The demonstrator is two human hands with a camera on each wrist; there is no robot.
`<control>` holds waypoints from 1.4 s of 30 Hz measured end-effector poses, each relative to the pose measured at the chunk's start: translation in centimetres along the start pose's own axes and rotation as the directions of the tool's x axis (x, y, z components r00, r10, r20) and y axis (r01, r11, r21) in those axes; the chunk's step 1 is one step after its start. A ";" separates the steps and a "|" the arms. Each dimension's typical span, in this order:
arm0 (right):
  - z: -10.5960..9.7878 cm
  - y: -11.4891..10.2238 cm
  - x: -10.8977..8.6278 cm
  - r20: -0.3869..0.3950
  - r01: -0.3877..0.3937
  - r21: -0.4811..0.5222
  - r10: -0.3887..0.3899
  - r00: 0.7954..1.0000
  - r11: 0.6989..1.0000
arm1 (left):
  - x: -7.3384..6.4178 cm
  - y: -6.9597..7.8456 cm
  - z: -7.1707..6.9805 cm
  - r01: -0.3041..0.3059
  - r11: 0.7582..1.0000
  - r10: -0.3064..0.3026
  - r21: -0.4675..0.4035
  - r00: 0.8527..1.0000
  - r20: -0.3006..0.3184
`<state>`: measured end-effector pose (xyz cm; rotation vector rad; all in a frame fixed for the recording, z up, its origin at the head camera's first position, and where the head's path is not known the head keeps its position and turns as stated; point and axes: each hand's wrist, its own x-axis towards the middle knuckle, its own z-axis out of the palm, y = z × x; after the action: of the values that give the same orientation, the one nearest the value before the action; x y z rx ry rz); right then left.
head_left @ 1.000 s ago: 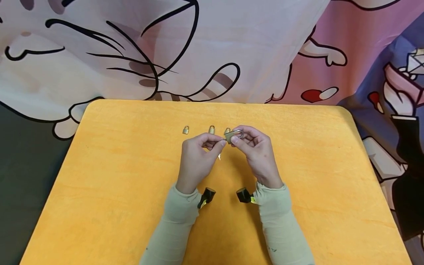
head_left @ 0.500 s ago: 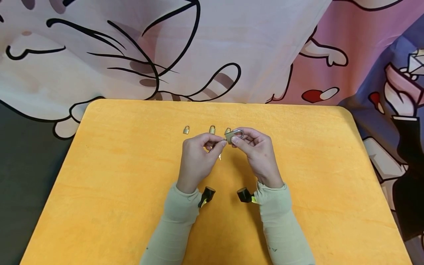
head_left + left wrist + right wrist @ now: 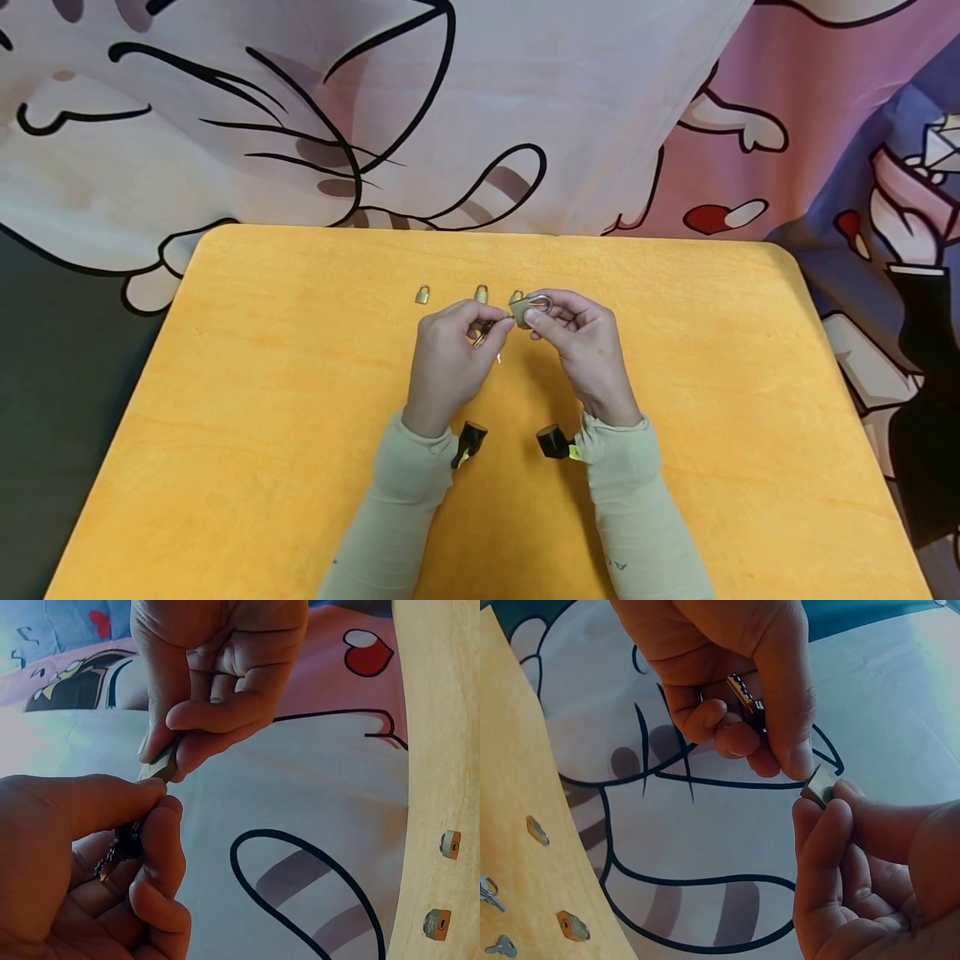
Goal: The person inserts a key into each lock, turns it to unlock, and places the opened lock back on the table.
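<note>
My right hand (image 3: 585, 346) pinches a brass padlock (image 3: 521, 312) between thumb and fingers, its steel shackle (image 3: 542, 302) pointing right. My left hand (image 3: 453, 358) meets it from the left, thumb and forefinger pinching a key right at the lock's end. That key is mostly hidden by the fingertips. More keys (image 3: 742, 691) hang from the same bunch inside the left palm, as the right wrist view shows. The left wrist view shows a short chain (image 3: 105, 864) beside them. Both hands are raised above the yellow table.
Three smaller brass padlocks stand in a row at the back: a left one (image 3: 422, 294), a middle one (image 3: 482, 292) and a right one (image 3: 516, 297) partly behind the held lock. Loose keys (image 3: 502, 946) lie on the table (image 3: 262, 400). A cartoon-printed cloth (image 3: 585, 108) hangs behind.
The left hand has turned slightly, and the keys in its palm show more clearly in the head view. The padlock and right hand stay almost where they were.
</note>
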<state>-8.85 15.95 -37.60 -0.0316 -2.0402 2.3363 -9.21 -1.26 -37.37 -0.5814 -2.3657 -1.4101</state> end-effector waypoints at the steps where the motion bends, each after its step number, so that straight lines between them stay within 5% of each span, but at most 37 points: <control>1: 0.0 0.0 0.0 -0.001 -0.002 0.001 0.002 1.000 1.000 | 0.0 0.0 0.0 -0.002 1.000 0.002 0.005 1.000 -0.002; 42: 0.2 0.0 -0.1 0.002 -0.030 0.026 0.030 1.000 0.999 | -0.1 0.2 0.3 -0.069 0.991 0.069 0.115 0.998 -0.003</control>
<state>-8.73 15.74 -37.56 -0.0600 -2.0243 2.3810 -9.04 -0.97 -37.41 -0.6195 -2.3783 -1.2361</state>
